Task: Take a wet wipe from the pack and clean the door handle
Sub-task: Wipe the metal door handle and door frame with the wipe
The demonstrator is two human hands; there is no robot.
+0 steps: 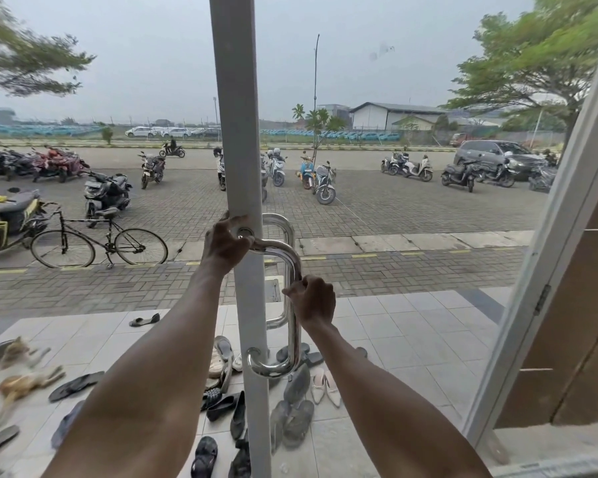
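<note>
Door handle (292, 305): one chromed D-shaped pull, fixed at two mounts to the white upright stile (237, 132) of a glass door, roughly centre frame. A second, matching pull (279, 267) shows through the glass on the far side.

Left hand (223, 241): fingers curled around the upper mount of the near handle, where the bar meets the stile; thumb side lies against the stile. Closed grip on the handle.

Right hand (313, 300): fingers wrapped on the vertical bar of the handle, about mid-height, closed around it. Whether a wipe sits inside this grip cannot be told; none shows at the edges of the fist. No pack seen.

Both forearms bare, reaching up from the bottom edge.

Beyond the glass: pale tiled porch (411, 339) with loose footwear (296, 405) scattered near the door foot, well over ten pieces, mostly dark sandals plus one pale pointed pair. One cat (21, 382), blurred, lower left. One black bicycle (99, 244) at the kerb. Brick-paved lot (411, 205) with many parked scooters, too many and too overlapped to count. One grey car (494, 157) at right. One white door frame (546, 270) leaning in from the right.
</note>
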